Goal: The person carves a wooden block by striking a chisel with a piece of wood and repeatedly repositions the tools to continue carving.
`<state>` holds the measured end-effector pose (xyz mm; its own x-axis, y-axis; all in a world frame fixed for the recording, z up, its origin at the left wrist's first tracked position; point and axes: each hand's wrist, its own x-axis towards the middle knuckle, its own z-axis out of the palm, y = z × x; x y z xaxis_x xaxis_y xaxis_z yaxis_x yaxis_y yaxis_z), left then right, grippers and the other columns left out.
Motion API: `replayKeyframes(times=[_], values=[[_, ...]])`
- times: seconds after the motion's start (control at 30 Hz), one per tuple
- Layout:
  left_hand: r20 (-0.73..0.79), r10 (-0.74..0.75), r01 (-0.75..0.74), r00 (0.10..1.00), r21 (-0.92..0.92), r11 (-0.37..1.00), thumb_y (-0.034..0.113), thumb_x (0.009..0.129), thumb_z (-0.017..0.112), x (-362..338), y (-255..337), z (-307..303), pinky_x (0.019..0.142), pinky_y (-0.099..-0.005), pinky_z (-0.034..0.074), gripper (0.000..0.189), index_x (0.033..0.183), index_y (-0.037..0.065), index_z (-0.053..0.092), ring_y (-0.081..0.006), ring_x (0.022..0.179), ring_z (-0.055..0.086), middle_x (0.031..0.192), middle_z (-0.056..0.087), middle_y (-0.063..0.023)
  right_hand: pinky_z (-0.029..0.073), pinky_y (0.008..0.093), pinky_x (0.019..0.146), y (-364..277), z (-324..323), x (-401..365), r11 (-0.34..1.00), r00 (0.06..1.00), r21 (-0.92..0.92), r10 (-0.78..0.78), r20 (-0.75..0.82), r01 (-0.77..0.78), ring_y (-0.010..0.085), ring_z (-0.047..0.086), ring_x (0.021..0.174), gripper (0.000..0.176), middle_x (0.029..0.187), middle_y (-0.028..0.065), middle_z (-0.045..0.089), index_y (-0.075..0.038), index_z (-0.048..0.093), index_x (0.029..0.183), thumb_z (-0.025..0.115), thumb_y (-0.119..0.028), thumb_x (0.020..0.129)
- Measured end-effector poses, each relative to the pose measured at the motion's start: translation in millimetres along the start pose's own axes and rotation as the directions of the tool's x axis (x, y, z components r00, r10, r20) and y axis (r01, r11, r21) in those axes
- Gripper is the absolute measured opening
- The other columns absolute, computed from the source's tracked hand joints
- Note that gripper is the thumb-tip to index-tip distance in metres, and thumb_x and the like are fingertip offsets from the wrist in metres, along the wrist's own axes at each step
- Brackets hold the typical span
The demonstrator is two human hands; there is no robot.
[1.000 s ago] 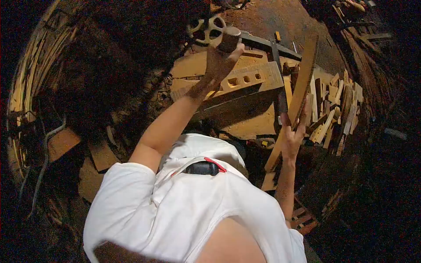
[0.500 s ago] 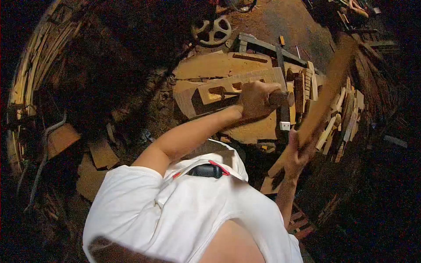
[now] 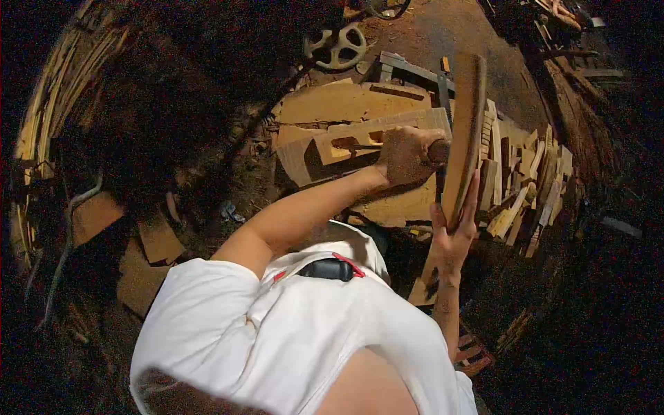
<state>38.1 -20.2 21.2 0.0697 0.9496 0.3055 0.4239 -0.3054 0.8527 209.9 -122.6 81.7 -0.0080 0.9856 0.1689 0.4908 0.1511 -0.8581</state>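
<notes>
Right hand (image 3: pixel 453 238) clasps an upright slat (image 3: pixel 467 124); left hand (image 3: pixel 408 158) fists a tool handle (image 3: pixel 438 150) at its edge, offcuts (image 3: pixel 526 180) crowding right.

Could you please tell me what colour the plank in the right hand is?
Light brown bare wood; the plank shows best in the head view.

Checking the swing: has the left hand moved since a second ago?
Yes. The left hand, gripping its tool handle, has come down from beside the wheel to over the slotted block, next to the plank.
</notes>
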Motion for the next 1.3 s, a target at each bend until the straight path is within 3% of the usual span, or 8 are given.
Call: replayKeyframes(times=[0.07, 0.2, 0.27, 0.87, 0.93, 1.0, 1.23, 1.3], values=[[-0.029, 0.054, -0.055, 0.998, -0.042, 0.998, 0.032, 0.075, 0.076, 6, -4, 8, 0.057, -0.0422, 0.052, 0.026, 0.089, 0.013, 0.066, -0.0324, 0.067, 0.069, 0.072, 0.067, -0.0133, 0.045, 0.0414, 0.102, 10, 1, 7, 1.0, 0.987, -0.018, 0.001, 0.16, 0.002, 0.0257, 0.045, 0.134, 0.074, 0.156, 0.0154, 0.037, -0.008, 0.029, 0.156, 0.068, -0.021, 0.095], [-0.073, 0.081, -0.092, 0.994, -0.156, 0.984, 0.035, 0.088, 0.061, 4, -3, 10, 0.052, -0.0459, 0.046, 0.025, 0.081, 0.01, 0.062, -0.0395, 0.06, 0.063, 0.064, 0.058, -0.0203, 0.042, 0.0435, 0.105, 15, -7, -8, 0.999, 0.978, -0.031, 0.03, -0.205, -0.038, 0.0269, 0.046, 0.131, 0.071, 0.156, 0.0152, 0.039, -0.012, 0.028, 0.157, 0.065, -0.017, 0.097], [-0.05, 0.028, -0.034, 0.998, -0.134, 0.99, 0.037, 0.088, 0.061, 4, 2, 13, 0.053, -0.0463, 0.046, 0.027, 0.082, 0.011, 0.063, -0.0394, 0.061, 0.064, 0.064, 0.059, -0.0197, 0.042, 0.0439, 0.106, -17, 7, 9, 0.993, 0.986, -0.08, 0.093, 0.137, -0.083, 0.0279, 0.044, 0.135, 0.069, 0.157, 0.0147, 0.036, -0.012, 0.028, 0.157, 0.063, -0.015, 0.098], [0.196, -0.028, 0.027, 0.98, 0.01, 1.0, 0.035, 0.08, 0.069, 33, -28, 21, 0.069, -0.044, 0.054, 0.026, 0.098, 0.016, 0.071, -0.0286, 0.077, 0.071, 0.077, 0.068, -0.0146, 0.044, 0.0375, 0.105, 29, 2, 5, 0.998, 0.995, -0.038, 0.036, -0.09, -0.04, 0.0242, 0.047, 0.127, 0.065, 0.155, 0.0094, 0.036, -0.013, 0.028, 0.157, 0.059, -0.017, 0.1], [-0.041, 0.14, -0.145, 0.989, -0.293, 0.945, 0.031, 0.085, 0.073, 40, -47, 11, 0.053, -0.0381, 0.052, 0.024, 0.093, 0.009, 0.068, -0.0174, 0.058, 0.063, 0.072, 0.065, -0.0092, 0.045, 0.0366, 0.103, 31, 6, 4, 1.0, 0.995, -0.024, -0.006, -0.104, 0.004, 0.0232, 0.048, 0.125, 0.066, 0.155, 0.0085, 0.037, -0.014, 0.026, 0.158, 0.059, -0.018, 0.101], [0.086, -0.072, 0.107, 0.994, -0.53, 0.841, 0.028, 0.088, 0.073, 40, -30, -38, 0.054, -0.0323, 0.049, 0.025, 0.086, 0.004, 0.063, -0.011, 0.057, 0.057, 0.072, 0.062, -0.0041, 0.046, 0.0356, 0.1, 33, 4, 1, 0.999, 0.997, 0.027, 0.046, -0.06, -0.044, 0.0203, 0.049, 0.121, 0.068, 0.156, 0.0063, 0.036, -0.016, 0.024, 0.159, 0.059, -0.019, 0.101], [-0.157, -0.186, 0.09, 0.97, -0.48, 0.873, 0.022, 0.086, 0.076, 31, -63, -71, 0.051, -0.0271, 0.044, 0.023, 0.081, 0.005, 0.06, -0.0071, 0.055, 0.052, 0.065, 0.058, 0.0004, 0.032, 0.0382, 0.115, 35, 8, -5, 0.991, 0.993, 0.077, 0.112, -0.025, -0.11, 0.0258, 0.038, 0.141, 0.077, 0.159, 0.0127, 0.034, -0.009, 0.029, 0.156, 0.07, -0.013, 0.092], [-0.21, -0.193, 0.051, 0.958, -0.541, 0.84, 0.023, 0.082, 0.08, 28, -58, -65, 0.047, -0.0247, 0.042, 0.024, 0.083, 0.007, 0.063, -0.0069, 0.052, 0.053, 0.062, 0.057, 0.0015, 0.048, 0.0378, 0.099, 30, 9, -3, 0.998, 0.998, 0.002, 0.058, 0.02, -0.058, 0.02, 0.053, 0.119, 0.074, 0.161, 0.0056, 0.028, -0.019, 0.023, 0.159, 0.064, -0.014, 0.097]])
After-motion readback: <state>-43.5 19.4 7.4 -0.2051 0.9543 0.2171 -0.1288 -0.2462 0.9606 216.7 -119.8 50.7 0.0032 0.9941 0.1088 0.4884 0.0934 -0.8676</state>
